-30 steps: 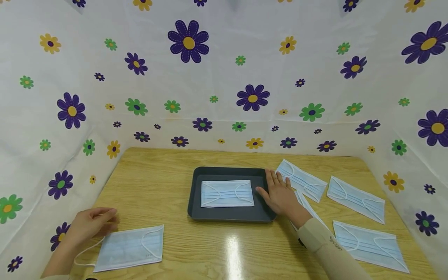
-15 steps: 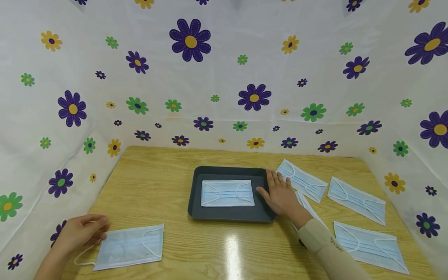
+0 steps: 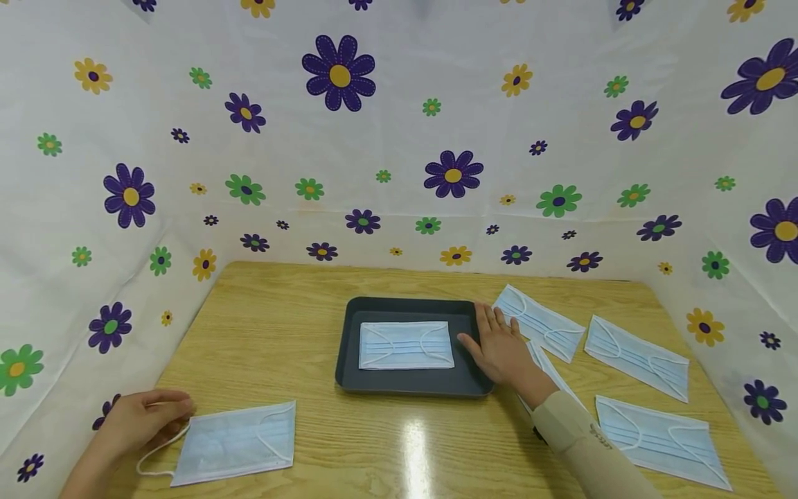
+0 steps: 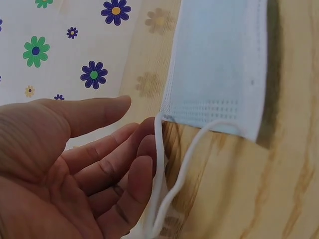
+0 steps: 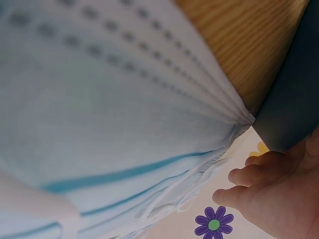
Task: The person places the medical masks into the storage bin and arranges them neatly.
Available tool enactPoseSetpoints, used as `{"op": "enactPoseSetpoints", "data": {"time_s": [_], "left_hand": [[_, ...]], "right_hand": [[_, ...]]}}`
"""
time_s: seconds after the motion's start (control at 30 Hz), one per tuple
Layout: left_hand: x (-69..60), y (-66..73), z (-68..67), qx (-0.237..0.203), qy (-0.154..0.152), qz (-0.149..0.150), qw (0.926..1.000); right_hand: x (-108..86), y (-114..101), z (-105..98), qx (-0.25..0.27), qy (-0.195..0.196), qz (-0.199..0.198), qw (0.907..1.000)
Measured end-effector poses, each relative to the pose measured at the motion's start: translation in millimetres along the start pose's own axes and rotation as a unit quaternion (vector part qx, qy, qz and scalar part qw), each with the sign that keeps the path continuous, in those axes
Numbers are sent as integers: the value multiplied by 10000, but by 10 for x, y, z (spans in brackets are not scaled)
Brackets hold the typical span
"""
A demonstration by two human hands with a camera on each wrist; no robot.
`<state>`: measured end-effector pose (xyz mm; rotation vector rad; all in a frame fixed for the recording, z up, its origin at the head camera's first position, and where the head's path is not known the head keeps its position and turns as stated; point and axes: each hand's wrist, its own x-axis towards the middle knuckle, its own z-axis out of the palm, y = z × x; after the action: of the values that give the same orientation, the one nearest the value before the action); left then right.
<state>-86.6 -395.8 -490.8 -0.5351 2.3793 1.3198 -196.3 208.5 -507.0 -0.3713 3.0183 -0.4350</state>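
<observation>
Table point(image 3: 280, 333): wood-grain, glare streak lower centre.
Backdrop point(image 3: 399, 62): white flowered cloth, upper frame and both sides.
Tray point(image 3: 399, 381): dark, mid-frame, blue mask point(image 3: 406, 345) flat inside.
Your left hand point(image 3: 142, 420): lower left, fingers loosely bent, thumb apart, at lone mask's point(image 3: 240, 443) ear loop point(image 4: 159, 149); can't tell if touching.
Your right hand point(image 3: 503, 350): fingers straight, at tray's right edge.
Other masks point(image 3: 637, 357): right side, on table.

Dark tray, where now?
In the head view, the dark tray sits near the middle of the table, a face mask inside it, the right hand at its right end.
</observation>
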Motion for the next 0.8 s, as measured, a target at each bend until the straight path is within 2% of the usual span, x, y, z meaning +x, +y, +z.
{"op": "enactPoseSetpoints", "data": {"time_s": [0.07, 0.13, 0.3, 0.4, 0.57, 0.7, 0.8], "left_hand": [[2, 4, 9, 131, -25, 47, 9999], [2, 8, 16, 502, 4, 180, 9986], [6, 13, 17, 1443, 100, 468, 9884], [13, 14, 15, 1598, 131, 553, 9855], [8, 16, -2, 1491, 96, 650, 9866], [-7, -8, -25, 1688, 29, 606, 9838], [-16, -28, -24, 1840, -12, 459, 9819]], "right_hand": [[1, 6, 8, 4, 0, -1, 10000], [1, 11, 15, 6, 10, -4, 10000], [0, 14, 19, 7, 32, -5, 10000], [2, 11, 14, -1, 43, -3, 10000], [6, 8, 11, 13, 45, 12, 10000], [4, 6, 10, 32, 60, 14, 10000], [-1, 3, 8, 33, 61, 13, 10000]]}}
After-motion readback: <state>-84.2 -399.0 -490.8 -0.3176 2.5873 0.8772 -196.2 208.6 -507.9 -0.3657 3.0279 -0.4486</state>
